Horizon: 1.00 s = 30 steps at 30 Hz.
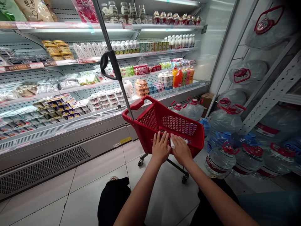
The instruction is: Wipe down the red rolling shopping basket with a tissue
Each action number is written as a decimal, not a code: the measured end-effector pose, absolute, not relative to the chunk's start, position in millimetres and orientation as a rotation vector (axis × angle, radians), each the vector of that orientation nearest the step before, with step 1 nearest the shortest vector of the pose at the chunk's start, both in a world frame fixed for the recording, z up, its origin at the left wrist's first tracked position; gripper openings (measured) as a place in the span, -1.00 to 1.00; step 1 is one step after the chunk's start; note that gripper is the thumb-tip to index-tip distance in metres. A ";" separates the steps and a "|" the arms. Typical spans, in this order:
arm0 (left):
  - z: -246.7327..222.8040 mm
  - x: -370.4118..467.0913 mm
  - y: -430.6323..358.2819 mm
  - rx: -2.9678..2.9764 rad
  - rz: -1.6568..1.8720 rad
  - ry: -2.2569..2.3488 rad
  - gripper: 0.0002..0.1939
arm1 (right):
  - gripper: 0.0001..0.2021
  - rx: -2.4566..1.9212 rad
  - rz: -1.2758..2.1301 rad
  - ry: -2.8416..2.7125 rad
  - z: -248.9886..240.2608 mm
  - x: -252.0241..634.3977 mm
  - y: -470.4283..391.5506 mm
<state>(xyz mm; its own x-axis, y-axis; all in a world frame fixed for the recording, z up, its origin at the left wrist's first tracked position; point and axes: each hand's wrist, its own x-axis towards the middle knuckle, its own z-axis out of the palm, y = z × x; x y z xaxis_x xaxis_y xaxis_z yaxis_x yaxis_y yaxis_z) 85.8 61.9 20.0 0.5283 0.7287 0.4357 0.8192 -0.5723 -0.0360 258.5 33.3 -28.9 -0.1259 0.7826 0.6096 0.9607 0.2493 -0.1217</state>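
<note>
A red plastic shopping cart (143,131) with perforated walls stands on wheels in front of me. My left hand (161,146) lies on the near side of its rim, fingers spread and nothing seen in it. Just to the right, my right hand (181,149) presses a white cloth or tissue (172,143) against the same side, its fingers close together over it. A grey pole with a black handle (113,66) rises at the cart's left end. Some small items inside the basket are partly hidden by my hands.
A refrigerated display (105,116) with shelves of dairy and drinks runs along the left and back. Large water bottles (221,158) stand on the floor at the right, beside a white metal rack (270,84). Pale tiles (94,188) cover the floor.
</note>
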 end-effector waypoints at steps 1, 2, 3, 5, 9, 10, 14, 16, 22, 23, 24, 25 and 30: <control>17.7 85.2 60.4 -2.535 -0.552 -1.299 -0.31 | -0.26 -1.551 -0.399 -1.979 -24.0 247.3 37.3; 16.5 82.6 60.3 -2.536 -0.546 -1.290 -0.30 | -0.27 -1.529 -0.386 -1.994 -20.1 240.6 39.1; 16.2 78.6 61.4 -2.537 -0.538 -1.281 -0.30 | -0.28 -1.514 -0.368 -2.006 -17.7 238.7 38.4; 17.0 68.6 66.7 -2.538 -0.530 -1.273 -0.30 | -0.30 -1.515 -0.328 -2.025 -17.6 246.9 29.8; 20.2 54.3 84.0 -2.542 -0.546 -1.338 -0.30 | -0.28 -1.616 -0.293 -1.988 -29.3 277.1 -3.7; 21.2 53.1 88.2 -2.543 -0.546 -1.366 -0.30 | -0.26 -1.635 -0.296 -1.979 -32.6 280.4 -11.8; 23.6 57.5 93.5 -2.519 -0.522 -1.513 -0.34 | -0.19 -1.642 -0.315 -1.991 -41.5 265.5 -29.2; 20.8 63.1 85.6 -2.533 -0.503 -1.503 -0.37 | -0.15 -1.596 -0.327 -2.017 -43.5 249.2 -31.3; 6.5 56.9 55.4 -2.558 -0.541 -1.410 -0.40 | -0.10 -1.300 -0.261 -2.271 -44.2 248.7 -39.9; 7.3 50.2 55.7 -2.558 -0.544 -1.423 -0.40 | -0.10 -1.248 -0.241 -2.320 -43.7 260.7 -41.0; 9.3 42.6 57.8 -2.563 -0.539 -1.432 -0.41 | -0.10 -1.214 -0.232 -2.352 -43.2 275.6 -41.2; 12.3 34.8 61.5 -2.567 -0.527 -1.439 -0.42 | -0.09 -1.207 -0.241 -2.360 -42.7 292.4 -40.5; 26.4 15.8 78.6 -2.502 -0.461 -1.565 -0.41 | -0.08 -1.332 -0.366 -2.312 -42.2 353.6 -32.8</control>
<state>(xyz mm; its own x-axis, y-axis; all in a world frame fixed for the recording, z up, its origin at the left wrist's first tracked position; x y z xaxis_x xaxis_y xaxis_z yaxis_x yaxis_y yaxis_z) 15.8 78.6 26.4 0.4069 0.8488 0.3376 0.8962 -0.4424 0.0322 353.6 -32.8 -42.2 -0.4360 0.7481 0.5002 0.8660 0.4999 0.0072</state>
